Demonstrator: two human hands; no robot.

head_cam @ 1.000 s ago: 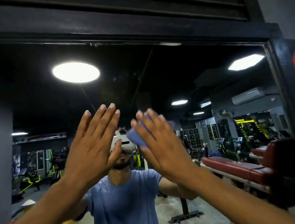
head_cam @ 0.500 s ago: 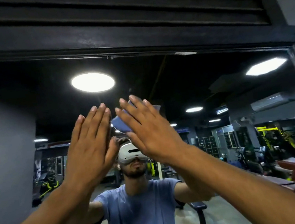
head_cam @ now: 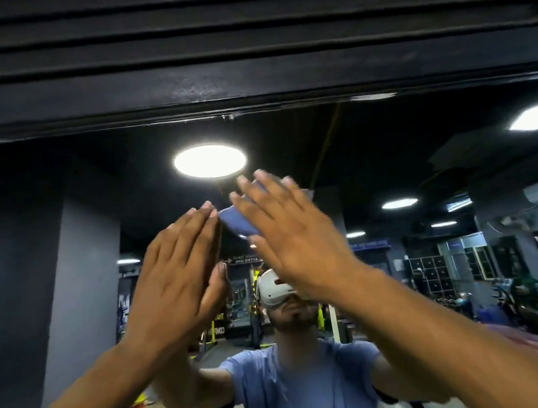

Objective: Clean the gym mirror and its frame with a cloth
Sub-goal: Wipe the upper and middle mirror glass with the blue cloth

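Right hand (head_cam: 294, 234) flat on cloth (head_cam: 239, 222), below frame (head_cam: 243, 79)

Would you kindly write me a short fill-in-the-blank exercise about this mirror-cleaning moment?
1. The right hand presses a cloth of ____ colour against the mirror.
2. The left hand holds ____.
3. The round light reflected in the glass lies ____ both hands.

Missing words: blue; nothing; above
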